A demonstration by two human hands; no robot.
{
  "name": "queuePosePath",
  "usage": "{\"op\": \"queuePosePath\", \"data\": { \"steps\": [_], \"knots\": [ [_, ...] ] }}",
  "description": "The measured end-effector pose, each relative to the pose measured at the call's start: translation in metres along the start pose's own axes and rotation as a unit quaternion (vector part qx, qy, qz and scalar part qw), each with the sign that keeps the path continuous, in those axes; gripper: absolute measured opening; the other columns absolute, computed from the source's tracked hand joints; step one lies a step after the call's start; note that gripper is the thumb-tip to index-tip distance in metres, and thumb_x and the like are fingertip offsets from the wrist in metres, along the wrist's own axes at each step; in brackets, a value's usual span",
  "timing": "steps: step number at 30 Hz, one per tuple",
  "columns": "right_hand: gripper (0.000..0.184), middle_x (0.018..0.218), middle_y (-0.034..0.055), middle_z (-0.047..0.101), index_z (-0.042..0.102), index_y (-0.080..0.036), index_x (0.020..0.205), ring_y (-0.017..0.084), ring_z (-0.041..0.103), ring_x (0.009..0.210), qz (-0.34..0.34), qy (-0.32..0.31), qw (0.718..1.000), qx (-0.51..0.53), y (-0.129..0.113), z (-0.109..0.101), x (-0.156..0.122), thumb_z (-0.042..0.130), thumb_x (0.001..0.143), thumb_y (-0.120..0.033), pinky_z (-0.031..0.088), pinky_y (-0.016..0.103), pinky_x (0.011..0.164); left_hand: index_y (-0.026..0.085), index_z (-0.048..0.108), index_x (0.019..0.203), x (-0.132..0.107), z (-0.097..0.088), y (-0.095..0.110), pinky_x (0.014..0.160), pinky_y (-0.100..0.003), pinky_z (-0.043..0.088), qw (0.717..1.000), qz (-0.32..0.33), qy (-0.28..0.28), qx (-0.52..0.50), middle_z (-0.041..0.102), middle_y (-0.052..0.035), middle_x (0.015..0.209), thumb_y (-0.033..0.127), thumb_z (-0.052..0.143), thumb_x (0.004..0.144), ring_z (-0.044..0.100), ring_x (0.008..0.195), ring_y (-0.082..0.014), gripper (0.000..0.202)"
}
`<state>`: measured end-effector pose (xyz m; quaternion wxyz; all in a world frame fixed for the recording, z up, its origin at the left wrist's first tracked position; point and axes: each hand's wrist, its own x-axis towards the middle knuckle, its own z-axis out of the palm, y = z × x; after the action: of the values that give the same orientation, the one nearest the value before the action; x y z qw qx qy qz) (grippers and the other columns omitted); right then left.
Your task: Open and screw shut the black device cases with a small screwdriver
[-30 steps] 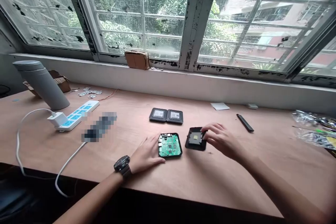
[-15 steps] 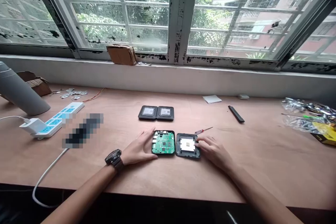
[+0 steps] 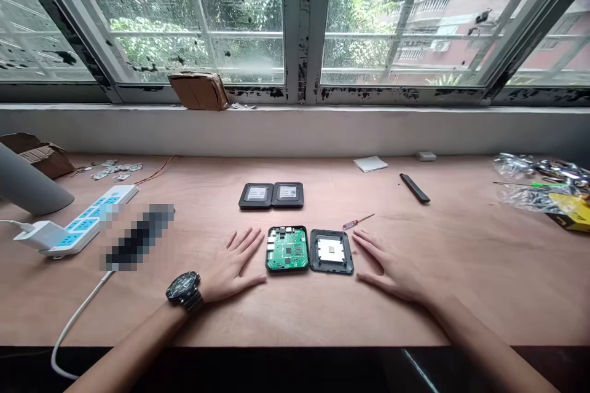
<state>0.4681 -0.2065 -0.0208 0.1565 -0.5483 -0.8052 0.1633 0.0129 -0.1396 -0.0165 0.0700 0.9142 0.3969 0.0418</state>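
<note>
- Both hands are down on the table point(image 3: 461, 258), fingers spread flat, totally relaxed and holding nothing.
- My left hand point(image 3: 229, 267), with the watch point(image 3: 183, 288) on that wrist, has its thumb just beside the green board point(image 3: 286, 250). I can't tell if it's touching.
- My right hand point(image 3: 391, 270) is just right of the black shell point(image 3: 330, 236), thumb right next to its edge.
- The board sits in its black case point(image 3: 286, 269) at the middle of the table, with the open shell right beside it, pale square pad point(image 3: 330, 251) facing up.
- Looks light but fragile to me. I'd pick up the case by its rim and keep my fingers off the components.
- The shell looks stiff and light, so its edges seem like the best grip. Might slide a bit on smooth wood.
- Two closed black units point(image 3: 271, 195) sit side by side above the board, with a small screwdriver point(image 3: 357, 221) off to the right.
</note>
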Motion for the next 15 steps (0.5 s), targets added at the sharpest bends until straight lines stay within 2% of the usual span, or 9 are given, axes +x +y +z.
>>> {"op": "queuePosePath", "data": {
  "steps": [3,8,12,15],
  "knots": [
    [0.101,0.168,0.0079,0.021,0.019,-0.029,0.162,0.038,0.025,0.152,-0.025,-0.017,0.999,-0.013,-0.001,0.001,0.003,0.068,0.082,-0.067,0.03,0.054,0.123,0.029,0.005,0.162,0.0,-0.001,0.002,0.125,-0.054,0.011,1.0,-0.011,-0.014,-0.005,0.008,-0.0054,0.168,0.075,0.048,0.092,0.011,0.155,-0.0346,0.094],
    [0.118,0.165,0.0135,0.027,0.014,-0.026,0.163,0.038,0.028,0.15,-0.059,-0.003,0.998,0.008,-0.012,0.0,0.019,0.077,0.072,-0.068,0.032,0.055,0.121,0.029,0.008,0.162,0.005,-0.005,-0.003,0.126,-0.053,0.011,0.998,-0.002,-0.011,-0.063,0.013,-0.0064,0.167,0.075,0.058,0.087,0.015,0.154,-0.035,0.101],
    [0.115,0.161,0.0167,0.035,0.025,-0.025,0.16,0.039,0.034,0.147,-0.076,-0.008,0.996,0.039,-0.022,-0.003,0.033,0.083,0.068,-0.061,0.038,0.055,0.117,0.028,0.014,0.162,0.021,-0.009,-0.015,0.125,-0.055,0.016,0.99,-0.01,-0.021,-0.138,0.017,-0.0091,0.166,0.075,0.07,0.077,0.016,0.153,-0.0366,0.113],
    [0.109,0.16,0.0179,0.037,0.026,-0.023,0.159,0.038,0.038,0.146,-0.092,0.031,0.993,0.066,-0.021,-0.008,0.032,0.084,0.071,-0.049,0.038,0.054,0.117,0.029,0.022,0.16,0.039,-0.013,-0.019,0.124,-0.056,0.016,0.985,0.015,-0.025,-0.169,0.024,-0.01,0.165,0.075,0.075,0.072,0.017,0.153,-0.0375,0.113]
  ]
}}
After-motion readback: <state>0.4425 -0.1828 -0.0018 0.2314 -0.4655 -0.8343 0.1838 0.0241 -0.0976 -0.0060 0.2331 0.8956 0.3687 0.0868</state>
